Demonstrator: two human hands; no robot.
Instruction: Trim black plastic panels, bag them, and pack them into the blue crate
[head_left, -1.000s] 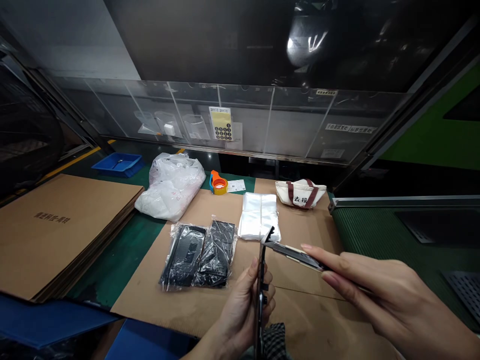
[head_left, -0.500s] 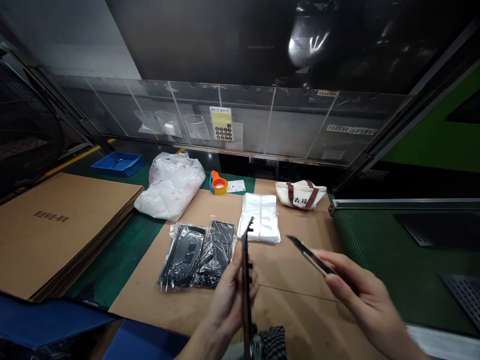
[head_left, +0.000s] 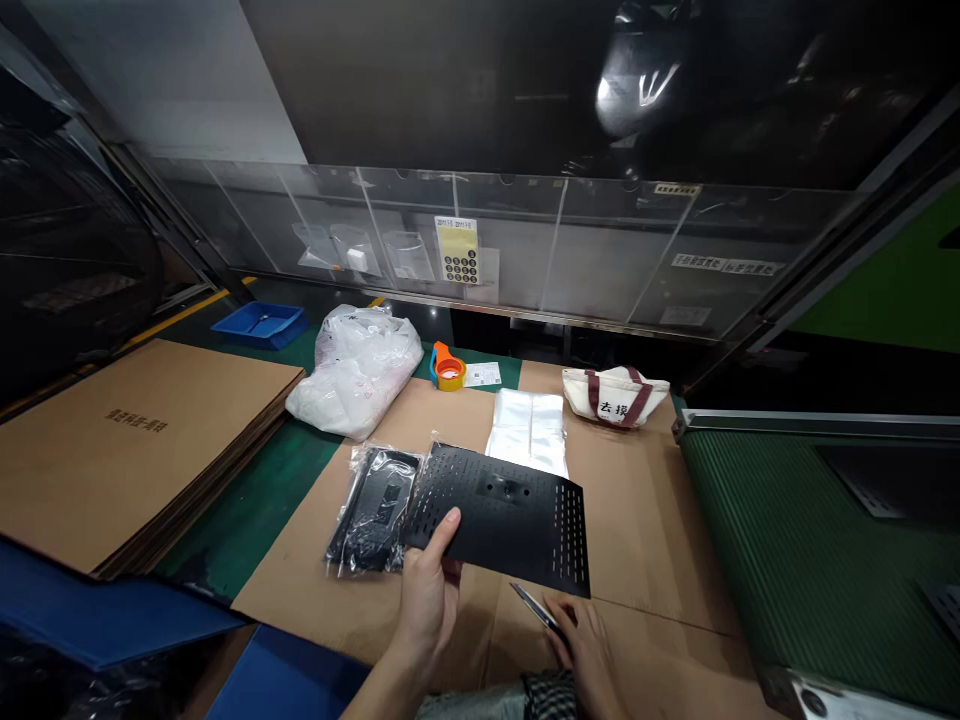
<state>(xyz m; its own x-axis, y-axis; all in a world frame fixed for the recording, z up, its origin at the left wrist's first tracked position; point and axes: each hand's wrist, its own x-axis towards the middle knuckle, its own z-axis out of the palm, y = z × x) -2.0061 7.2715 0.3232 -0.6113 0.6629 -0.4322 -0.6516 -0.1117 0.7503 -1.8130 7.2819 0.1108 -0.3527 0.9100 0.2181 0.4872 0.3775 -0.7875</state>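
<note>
My left hand (head_left: 426, 590) grips the near left corner of a flat black perforated panel (head_left: 501, 515), thumb on top, holding it face up and roughly level above the brown cardboard sheet (head_left: 645, 520). My right hand (head_left: 581, 640) sits low under the panel's near right edge, closed on a second thin dark panel (head_left: 534, 605) seen edge-on. To the left of the held panel lie bagged black panels (head_left: 375, 508). Just beyond it is a stack of clear plastic bags (head_left: 531, 430).
A white bundle of plastic (head_left: 358, 372), an orange tape dispenser (head_left: 448, 368) and a small cream tote (head_left: 616, 395) stand at the back. Flat cardboard sheets (head_left: 127, 440) are stacked at left, a blue tray (head_left: 259, 323) beyond. A green ribbed conveyor (head_left: 810, 560) runs at right.
My left hand has turned its panel from edge-on upright to flat, face up. My right hand has drawn back and down toward me with the second panel.
</note>
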